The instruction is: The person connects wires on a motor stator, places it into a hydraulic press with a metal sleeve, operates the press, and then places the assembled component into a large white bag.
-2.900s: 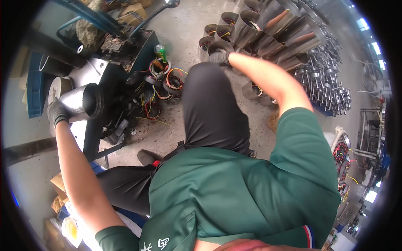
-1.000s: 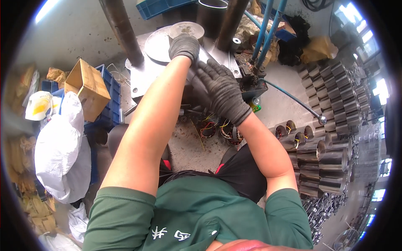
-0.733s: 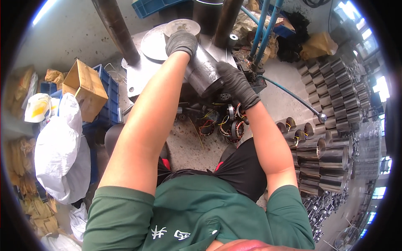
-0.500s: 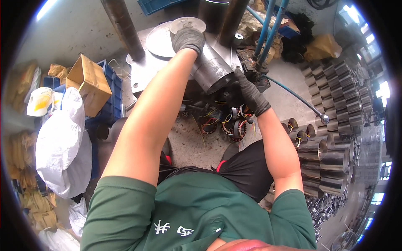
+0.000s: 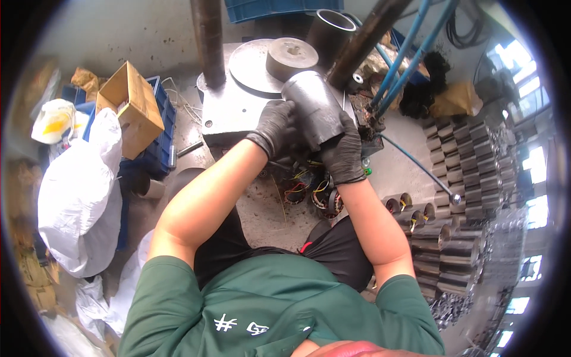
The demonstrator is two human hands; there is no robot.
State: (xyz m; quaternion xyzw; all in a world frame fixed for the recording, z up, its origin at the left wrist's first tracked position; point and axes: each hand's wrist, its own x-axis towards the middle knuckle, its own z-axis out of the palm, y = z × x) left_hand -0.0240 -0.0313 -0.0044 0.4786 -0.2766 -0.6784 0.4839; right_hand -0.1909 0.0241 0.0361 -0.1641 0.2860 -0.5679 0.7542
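A dark grey metal cylinder (image 5: 311, 106) is held tilted in front of a steel press table (image 5: 238, 112). My gloved left hand (image 5: 276, 127) is closed against its left side, fingers partly hidden. My gloved right hand (image 5: 345, 150) wraps the lower right part, near the end facing me. Just beyond the cylinder, a thick round metal block (image 5: 292, 58) rests on a wide flat disc (image 5: 248, 64) on the table. Below my hands, copper-wound stators (image 5: 326, 199) with coloured wires sit on the floor, partly covered by the right hand.
Two dark posts (image 5: 208, 44) rise from the table, with an open-ended tube (image 5: 335, 27) behind. A blue lever with a ball end (image 5: 456, 199) reaches right. Metal sleeves (image 5: 458, 149) stand stacked at right. At left are a cardboard box (image 5: 132, 107) and white sack (image 5: 80, 196).
My left hand has come off the round block, down to the cylinder's left side. The right hand has moved from beside the cylinder to around its lower end. The cylinder is now steeper.
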